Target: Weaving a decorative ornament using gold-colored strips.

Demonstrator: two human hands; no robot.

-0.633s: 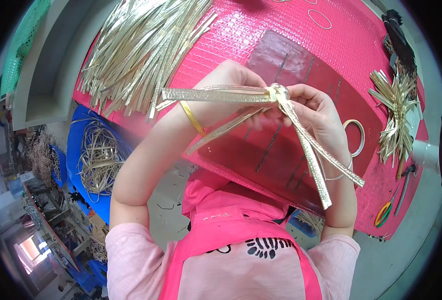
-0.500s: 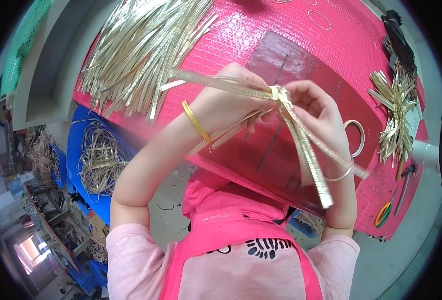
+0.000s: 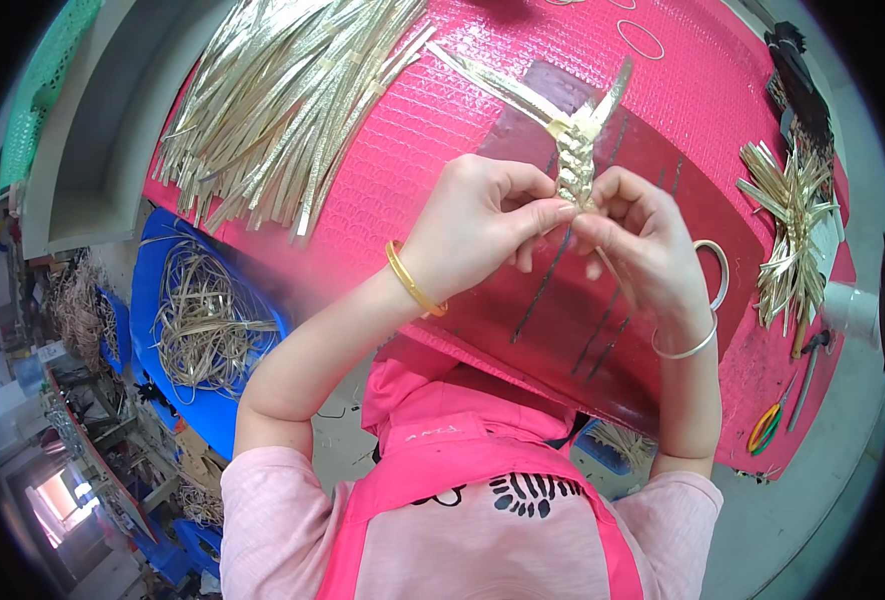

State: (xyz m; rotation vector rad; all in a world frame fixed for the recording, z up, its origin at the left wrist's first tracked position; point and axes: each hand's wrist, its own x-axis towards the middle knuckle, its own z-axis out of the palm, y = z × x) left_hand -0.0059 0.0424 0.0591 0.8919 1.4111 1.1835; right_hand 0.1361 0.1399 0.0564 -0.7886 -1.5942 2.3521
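Nearest me is my pink apron [image 3: 432, 442], soft cloth bunched at the waist. Just beyond it, both hands are busy: my left hand [image 3: 492, 215] and right hand [image 3: 647, 235] each have thumb and fingers pinched on the near end of this gold braid [image 3: 575, 165], right between them above the table.

The change: a moment ago it lay sideways with tails draped toward me, and now it's swung round so the plait points away and the pinch sits at its near end. I'd say that means the end being worked is right under my fingertips, with the far end free. Something blurry trails below my right hand, can't make it out.

Texture-wise, the braid is chunky, overlapping chevrons in shiny metallic strip, with flat loose ends [image 3: 492, 82] splaying out at the top. Under it there's a smooth dark red mat [image 3: 587, 300] with dark straight lines, on a glossy, dimpled pink table cover [image 3: 402, 140]. Scissors [image 3: 765, 430] lie off to the right. Farther out left is a big sheaf of flat, glittery gold strips [image 3: 272, 120], and near the far edge a thin pale ring [image 3: 640, 40].
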